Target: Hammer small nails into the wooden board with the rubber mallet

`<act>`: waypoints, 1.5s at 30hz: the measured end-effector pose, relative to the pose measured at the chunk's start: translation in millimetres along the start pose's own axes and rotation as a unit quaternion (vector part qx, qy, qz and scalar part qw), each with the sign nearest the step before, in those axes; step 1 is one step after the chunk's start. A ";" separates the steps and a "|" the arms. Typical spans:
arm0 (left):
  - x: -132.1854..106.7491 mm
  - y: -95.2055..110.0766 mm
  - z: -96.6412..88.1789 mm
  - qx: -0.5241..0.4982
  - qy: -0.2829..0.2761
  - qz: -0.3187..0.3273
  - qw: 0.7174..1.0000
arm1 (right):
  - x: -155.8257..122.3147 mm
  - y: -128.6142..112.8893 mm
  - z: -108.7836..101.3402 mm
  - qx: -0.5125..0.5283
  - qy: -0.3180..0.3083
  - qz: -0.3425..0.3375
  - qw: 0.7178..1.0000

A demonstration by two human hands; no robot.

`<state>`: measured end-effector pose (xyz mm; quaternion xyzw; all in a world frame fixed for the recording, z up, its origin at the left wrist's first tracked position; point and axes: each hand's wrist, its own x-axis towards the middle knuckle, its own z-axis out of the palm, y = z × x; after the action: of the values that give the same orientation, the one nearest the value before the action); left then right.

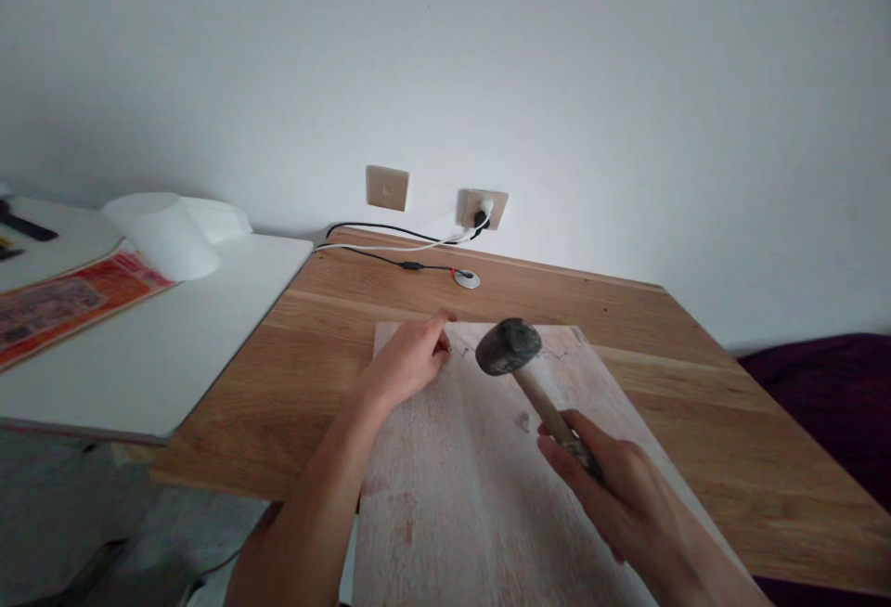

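Note:
My right hand (605, 496) is wrapped round the wooden handle of a hammer (510, 347). Its dark, blunt head is raised over the far part of a whitish wooden board (445, 496). At the board's far left, my left hand (416, 356) rests with thumb and fingers pinched together. Whatever small thing may be between those fingertips is too small to make out. Pencil-like zigzag marks (557, 353) run along the far end of the board. A small pale piece (524, 421) lies on the board, left of the hammer's handle.
The board lies on a wooden table (299, 356) against a wall. Cables (390, 249) run from a wall socket (485, 208) past a round grommet (466, 279). On the left, a white table (229, 310) bears a white roll (163, 231) and an orange printed sheet (76, 301).

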<state>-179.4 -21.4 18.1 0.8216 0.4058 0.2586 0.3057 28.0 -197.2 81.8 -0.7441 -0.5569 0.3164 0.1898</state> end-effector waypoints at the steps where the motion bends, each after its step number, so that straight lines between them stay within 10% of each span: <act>1: -0.4 -0.3 0.1 0.002 0.000 0.003 1.000 | 5.3 -4.7 -0.8 -0.008 -0.010 -0.012 1.000; 8: -1.7 0.1 -0.1 0.000 -0.013 0.013 1.000 | 31.6 -14.7 3.4 -0.052 -0.016 -0.096 0.994; 45: -2.2 -1.7 2.8 0.018 -0.002 -0.002 1.000 | 34.2 -10.4 3.0 -0.084 -0.004 -0.093 0.992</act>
<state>-179.5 -23.2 14.6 0.8264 0.4116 0.2491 0.2926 24.8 -161.8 77.3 -0.7009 -0.6493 0.2522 0.1531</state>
